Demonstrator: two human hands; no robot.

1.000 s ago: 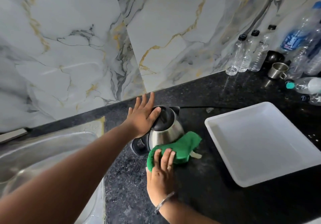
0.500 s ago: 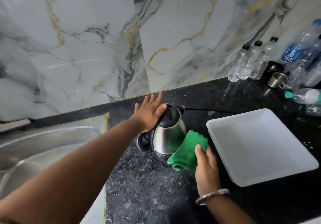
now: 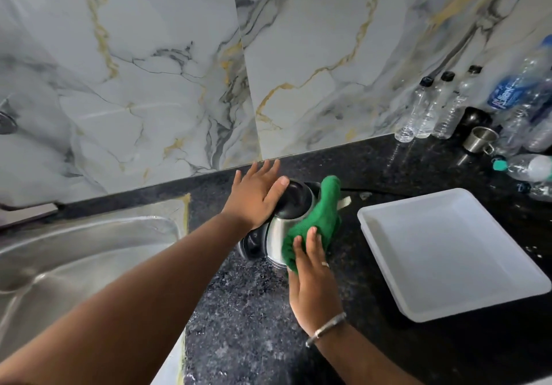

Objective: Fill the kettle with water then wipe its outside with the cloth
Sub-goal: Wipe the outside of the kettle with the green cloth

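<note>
A steel kettle [image 3: 276, 233] with a black lid stands on the dark granite counter beside the sink. My left hand [image 3: 257, 194] lies flat on its lid, fingers spread, pressing on the left side. A green cloth [image 3: 324, 214] is draped over the kettle's right side from lid edge down to its base. My right hand [image 3: 313, 277], with a bangle on the wrist, presses the cloth against the kettle's front right wall. The kettle's handle shows black at lower left. Whether there is water inside is hidden by the lid.
A steel sink [image 3: 83, 253] fills the left. A white tray [image 3: 448, 253] sits right of the kettle. Several plastic bottles [image 3: 430, 109] and a steel cup [image 3: 479, 139] stand at the back right against the marble wall.
My right hand has carried the cloth from the kettle's front base round to its right side and up over the lid edge. The left hand stays on the lid.
</note>
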